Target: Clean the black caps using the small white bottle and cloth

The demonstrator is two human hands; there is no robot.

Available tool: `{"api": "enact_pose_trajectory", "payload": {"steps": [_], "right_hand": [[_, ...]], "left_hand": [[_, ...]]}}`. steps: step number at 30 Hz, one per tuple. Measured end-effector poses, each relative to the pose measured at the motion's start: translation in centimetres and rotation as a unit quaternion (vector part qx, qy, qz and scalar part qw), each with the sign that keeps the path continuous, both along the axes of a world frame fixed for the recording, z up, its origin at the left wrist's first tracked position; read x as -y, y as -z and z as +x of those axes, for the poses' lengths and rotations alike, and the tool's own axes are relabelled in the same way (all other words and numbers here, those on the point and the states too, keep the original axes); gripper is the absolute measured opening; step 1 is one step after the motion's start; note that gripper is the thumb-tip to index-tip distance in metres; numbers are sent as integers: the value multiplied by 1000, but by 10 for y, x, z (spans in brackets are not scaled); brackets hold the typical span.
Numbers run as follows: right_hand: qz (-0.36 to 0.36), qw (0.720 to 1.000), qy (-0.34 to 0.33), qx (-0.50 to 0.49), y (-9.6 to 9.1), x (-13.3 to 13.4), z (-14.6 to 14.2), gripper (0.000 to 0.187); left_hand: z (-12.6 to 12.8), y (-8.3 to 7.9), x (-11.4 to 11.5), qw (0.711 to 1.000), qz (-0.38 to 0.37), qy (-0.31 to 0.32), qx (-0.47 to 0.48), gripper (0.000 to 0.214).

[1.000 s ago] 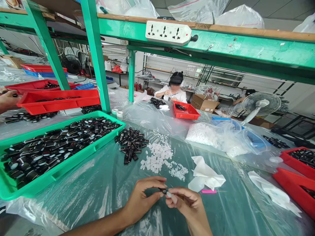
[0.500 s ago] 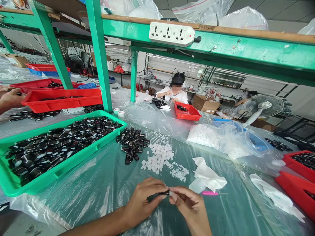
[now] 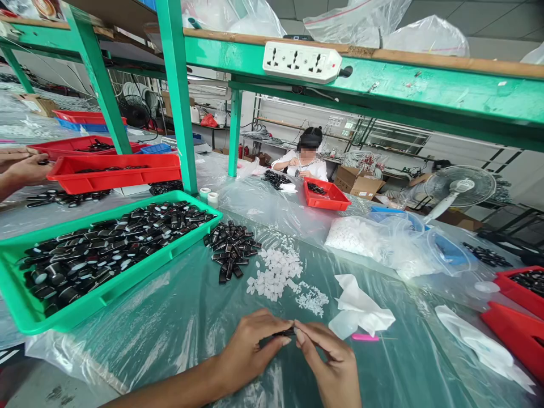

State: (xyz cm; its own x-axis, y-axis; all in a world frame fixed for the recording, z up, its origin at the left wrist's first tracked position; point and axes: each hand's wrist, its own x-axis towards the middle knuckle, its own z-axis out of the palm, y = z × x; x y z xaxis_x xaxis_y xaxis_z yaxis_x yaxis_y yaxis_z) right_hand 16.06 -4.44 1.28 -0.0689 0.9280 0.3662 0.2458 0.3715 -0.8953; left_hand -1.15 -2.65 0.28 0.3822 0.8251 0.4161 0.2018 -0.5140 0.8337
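Observation:
My left hand (image 3: 249, 345) pinches a small black plastic part (image 3: 285, 332) between thumb and index finger, low in the middle of the head view. At the part's right end, my right hand (image 3: 329, 357) has its thumb and index fingertip closed on it. Any smaller piece between those fingertips is hidden. Just beyond my hands lie a pile of flat white oval pieces (image 3: 276, 275) and a heap of tiny white bits (image 3: 313, 300). A heap of similar black parts (image 3: 232, 249) is to their left.
A green tray (image 3: 123, 289) full of black parts stands at the left. Crumpled white tissue (image 3: 363, 306) and a pink-handled needle tool (image 3: 364, 338) lie right of my hands. Green shelf posts (image 3: 176, 102) rise beyond. A co-worker's hands (image 3: 25, 167) are at far left; another person sits opposite.
My right fingertips have closed in on the black part's end, where a whitish spot showed before. The left hand keeps its pinch. The whole view has shifted slightly.

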Motion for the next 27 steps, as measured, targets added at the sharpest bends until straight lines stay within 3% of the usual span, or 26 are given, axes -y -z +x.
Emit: {"api": "enact_pose_trajectory", "payload": {"steps": [9, 12, 14, 16, 20, 24, 27], "right_hand": [[25, 998, 52, 1, 12, 5, -12, 26], [8, 998, 63, -8, 14, 6, -15, 29], [-19, 997, 64, -26, 14, 5, -15, 29], [-34, 996, 64, -46, 13, 3, -15, 28], [-47, 992, 91, -67, 9, 1, -11, 30], [-101, 982, 113, -110, 3, 1, -10, 34], [-85, 985, 98, -117, 1, 1, -11, 32]], "left_hand": [[4, -18, -1, 998, -65, -18, 10, 22], [8, -19, -2, 995, -86, -28, 41, 19], [8, -20, -3, 989, -119, -2, 83, 19], [7, -24, -5, 972, -184, 55, 138, 23], [2, -33, -7, 909, -326, 143, 217, 33], [1, -34, -6, 858, -410, 160, 265, 36], [2, -30, -7, 838, -438, 151, 289, 37]]}}
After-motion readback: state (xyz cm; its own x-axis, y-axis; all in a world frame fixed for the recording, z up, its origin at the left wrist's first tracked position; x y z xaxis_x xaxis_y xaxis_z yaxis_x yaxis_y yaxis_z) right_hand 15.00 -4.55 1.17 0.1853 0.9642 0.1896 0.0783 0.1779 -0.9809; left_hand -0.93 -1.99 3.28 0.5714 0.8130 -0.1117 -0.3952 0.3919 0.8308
